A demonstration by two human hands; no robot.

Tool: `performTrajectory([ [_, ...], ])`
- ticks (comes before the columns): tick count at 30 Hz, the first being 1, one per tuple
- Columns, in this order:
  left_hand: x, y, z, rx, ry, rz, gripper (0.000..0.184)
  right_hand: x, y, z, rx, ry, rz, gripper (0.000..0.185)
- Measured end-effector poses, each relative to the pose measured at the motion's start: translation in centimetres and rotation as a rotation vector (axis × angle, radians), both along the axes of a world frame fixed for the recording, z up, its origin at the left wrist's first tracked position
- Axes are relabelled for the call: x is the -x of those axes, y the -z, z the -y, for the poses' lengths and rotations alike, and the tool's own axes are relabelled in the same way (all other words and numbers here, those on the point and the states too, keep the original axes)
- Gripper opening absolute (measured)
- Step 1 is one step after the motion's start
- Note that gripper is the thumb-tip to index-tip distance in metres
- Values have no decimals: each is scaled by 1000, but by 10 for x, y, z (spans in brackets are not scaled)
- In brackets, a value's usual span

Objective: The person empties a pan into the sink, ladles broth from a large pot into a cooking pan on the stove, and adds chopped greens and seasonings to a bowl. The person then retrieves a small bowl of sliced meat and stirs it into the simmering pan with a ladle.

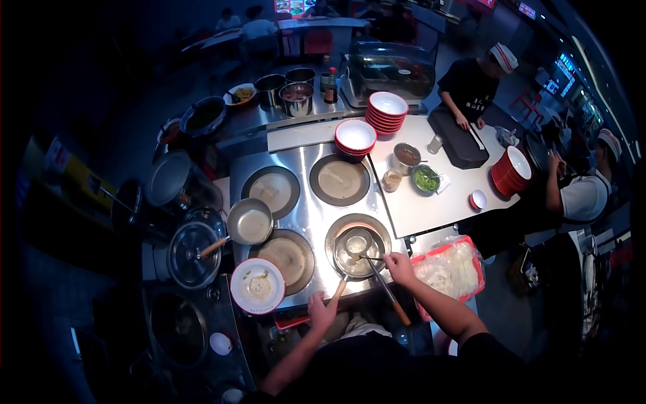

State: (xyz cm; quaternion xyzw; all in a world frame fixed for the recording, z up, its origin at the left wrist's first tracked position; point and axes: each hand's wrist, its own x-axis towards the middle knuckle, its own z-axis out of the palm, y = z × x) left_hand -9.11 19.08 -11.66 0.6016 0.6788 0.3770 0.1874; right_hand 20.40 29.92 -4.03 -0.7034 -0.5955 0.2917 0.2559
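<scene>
My left hand is closed around the end of the wooden handle of a saucepan, which sits on the front right burner. In my right hand is the thin dark handle of a ladle, whose head reaches into the pan. Pale liquid or food shows inside, too small to name. A second utensil with a wooden handle slants from the pan's edge toward me, below my right hand. Left of the pan, a red-rimmed white bowl with food scraps overlaps the front left burner.
Another wooden-handled saucepan rests between the left burners. Stacked bowls, a bowl of chopped greens and small containers stand on the right counter. A plastic-lined red tray lies by my right arm. Two co-workers stand at right.
</scene>
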Motion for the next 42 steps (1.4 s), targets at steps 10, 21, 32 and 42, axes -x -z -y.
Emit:
performTrajectory([
  [10,-19,-36,22,869,541,711,43,0,-11,7,-46,82,-87,44],
  [21,-141,-35,-2,1572,543,1189,54,-11,-15,9,-59,122,-146,41],
  [32,-145,-35,7,1091,490,890,27,-40,1,28,-116,252,-58,36],
  [42,-103,-58,17,830,406,720,34,-4,-7,17,-211,-262,405,25],
])
